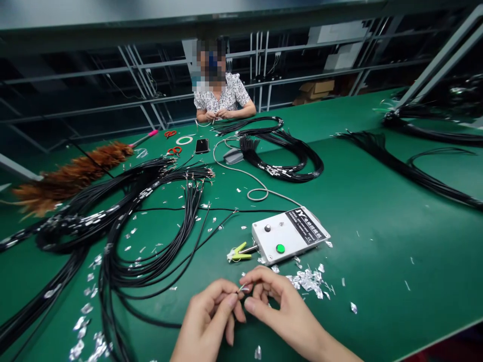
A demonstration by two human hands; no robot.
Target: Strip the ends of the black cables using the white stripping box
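Note:
My left hand (213, 314) pinches the end of a black cable (160, 322) between thumb and fingers. Close against it, my right hand (273, 299) has curled fingers at the thin, pale wire end (243, 288) sticking out of the cable; whether they grip the wire or only touch it I cannot tell. Just beyond both hands sits a white machine box (279, 234) with a green button, a black knob and a yellow clip (239, 252) on its shaft. Scraps of silver foil (309, 279) lie beside my right hand.
Coiled bundles of black cable (158, 266) cover the left side; another coil (294, 171) and a long bundle (422, 171) lie farther right. Beyond are a brown feather duster (83, 171), orange-handled scissors (174, 151), a tape roll (184, 140) and a phone (202, 146). Opposite sits a person (224, 98).

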